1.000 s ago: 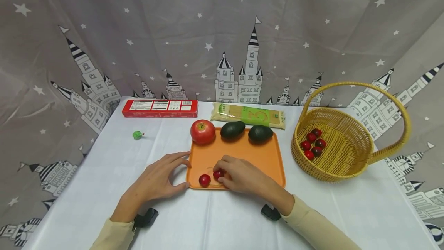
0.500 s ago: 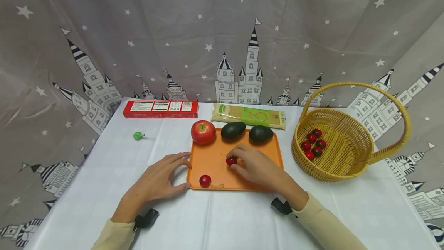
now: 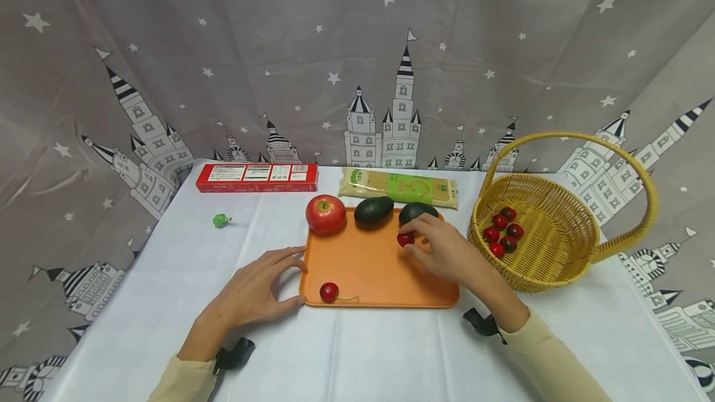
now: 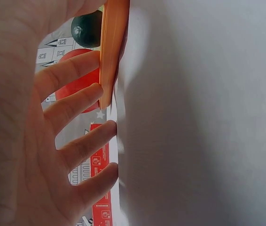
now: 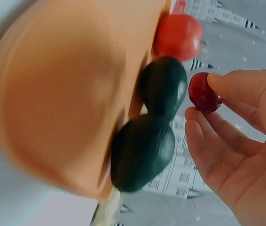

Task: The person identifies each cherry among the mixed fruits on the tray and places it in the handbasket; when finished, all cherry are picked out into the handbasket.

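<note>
My right hand pinches a dark red cherry between thumb and fingers, raised above the right part of an orange tray. Another cherry with a thin stem lies near the tray's front left corner. My left hand rests at the tray's left edge, its fingers spread and fingertips touching the rim. A red apple-like fruit and two dark green avocados, one on the left and one on the right, sit along the tray's back edge. My right hand partly hides the right avocado.
A yellow wicker basket with a tall handle stands to the right, several cherries inside. Behind the tray lie a noodle packet and a red box. A small green item lies at left on the white cloth.
My right hand has lifted the cherry off the tray's front left area and carried it right and back, near the right avocado. The left hand stays at the tray edge.
</note>
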The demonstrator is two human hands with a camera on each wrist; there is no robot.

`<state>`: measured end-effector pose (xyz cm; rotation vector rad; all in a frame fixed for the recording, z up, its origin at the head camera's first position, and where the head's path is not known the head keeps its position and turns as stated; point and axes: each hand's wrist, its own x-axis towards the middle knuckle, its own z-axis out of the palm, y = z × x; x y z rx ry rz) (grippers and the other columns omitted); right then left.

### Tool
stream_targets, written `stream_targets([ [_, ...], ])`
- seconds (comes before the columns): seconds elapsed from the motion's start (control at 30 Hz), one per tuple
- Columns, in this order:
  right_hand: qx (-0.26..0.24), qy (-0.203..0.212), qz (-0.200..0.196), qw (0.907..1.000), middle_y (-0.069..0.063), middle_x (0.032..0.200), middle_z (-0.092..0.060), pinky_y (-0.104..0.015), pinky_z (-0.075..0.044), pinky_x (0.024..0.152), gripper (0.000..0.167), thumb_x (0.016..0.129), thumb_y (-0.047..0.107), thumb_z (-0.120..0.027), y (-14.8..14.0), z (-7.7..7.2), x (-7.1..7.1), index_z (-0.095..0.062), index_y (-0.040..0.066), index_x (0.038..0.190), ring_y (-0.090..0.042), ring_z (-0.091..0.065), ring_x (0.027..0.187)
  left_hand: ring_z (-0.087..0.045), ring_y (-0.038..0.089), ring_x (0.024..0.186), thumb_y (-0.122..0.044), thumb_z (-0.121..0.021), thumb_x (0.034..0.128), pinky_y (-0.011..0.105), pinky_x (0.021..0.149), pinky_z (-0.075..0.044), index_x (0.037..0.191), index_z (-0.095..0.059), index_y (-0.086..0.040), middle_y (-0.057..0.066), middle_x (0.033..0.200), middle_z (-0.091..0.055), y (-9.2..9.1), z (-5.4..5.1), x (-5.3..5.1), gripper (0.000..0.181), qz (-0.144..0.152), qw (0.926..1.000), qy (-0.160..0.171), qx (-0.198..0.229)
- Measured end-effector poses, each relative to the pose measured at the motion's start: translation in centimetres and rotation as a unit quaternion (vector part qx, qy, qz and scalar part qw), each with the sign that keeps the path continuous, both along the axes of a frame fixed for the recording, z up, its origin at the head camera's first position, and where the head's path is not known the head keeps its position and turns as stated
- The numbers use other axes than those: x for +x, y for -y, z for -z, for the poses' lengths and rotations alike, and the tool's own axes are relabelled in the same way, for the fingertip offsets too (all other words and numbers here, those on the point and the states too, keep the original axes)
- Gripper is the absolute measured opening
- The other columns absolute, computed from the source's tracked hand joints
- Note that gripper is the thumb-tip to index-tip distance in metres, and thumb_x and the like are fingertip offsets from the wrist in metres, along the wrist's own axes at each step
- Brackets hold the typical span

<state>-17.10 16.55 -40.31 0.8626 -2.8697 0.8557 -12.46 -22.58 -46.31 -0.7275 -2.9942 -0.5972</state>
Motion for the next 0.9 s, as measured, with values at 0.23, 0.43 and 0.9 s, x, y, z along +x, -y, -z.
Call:
stream_targets([
  [0.23, -0.010, -0.020, 0.044, 0.9988, -0.009, 0.119, -0.072, -0.049, -0.065, 0.088, 0.029, 0.094, 0.010, -0.082, -2.8, -0.2, 0.0, -0.076, 0.012, 0.122, -0.028, -0.072, 0.101, -0.055, 0.029, 0.145, -0.050, -0.089, 0.0805, 0.060, 0.111, -0.053, 0.125, -0.070, -0.033, 0.001, 0.160, -0.056, -0.1, 0.0, 0.0, 0.051, -0.003, 1.0000, -0.001, -0.006],
  [0.43, -0.021, -0.055, 0.061, 0.9964, -0.007, 0.115, -0.074, -0.047, -0.065, 0.083, 0.029, 0.094, 0.008, -0.083, -5.3, -0.4, 0.0, -0.076, 0.012, 0.122, -0.028, -0.073, 0.098, -0.054, 0.031, 0.145, -0.050, -0.089, 0.0804, 0.062, 0.110, -0.053, 0.124, -0.070, -0.033, 0.001, 0.160, -0.056, -0.1, -0.1, 0.1, 0.051, -0.009, 0.9999, 0.003, -0.008],
  [0.9, -0.023, -0.059, 0.118, 0.9910, -0.008, 0.112, -0.074, -0.048, -0.064, 0.079, 0.029, 0.094, 0.006, -0.082, -10.2, -1.3, 0.1, -0.075, 0.008, 0.122, -0.024, -0.071, 0.090, -0.055, 0.030, 0.144, -0.051, -0.089, 0.0805, 0.062, 0.109, -0.054, 0.124, -0.070, -0.033, 0.001, 0.159, -0.057, -0.1, 0.0, 0.0, 0.051, -0.003, 1.0000, -0.005, -0.003],
])
